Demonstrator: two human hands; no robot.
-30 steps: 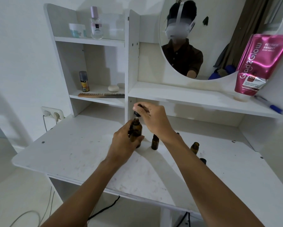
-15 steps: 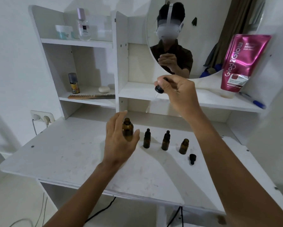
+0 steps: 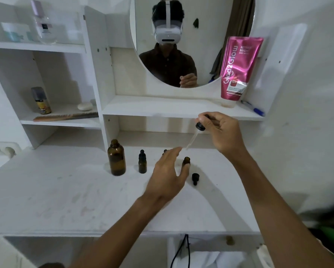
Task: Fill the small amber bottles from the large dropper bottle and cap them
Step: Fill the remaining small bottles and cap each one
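Glass everywhere: right hand [image 3: 224, 134] pinched the fragile dropper [image 3: 192, 139] by its black top, left hand [image 3: 168, 175] hovered open-fingered just beside the small amber bottle [image 3: 186, 161], likely light, tippy, best held low.

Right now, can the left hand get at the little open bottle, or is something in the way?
Probably yes. The left hand is open, fingers right beside the uncapped small bottle. Nothing stands between them: the loose cap lies to the side, and the right hand holds the dropper above.
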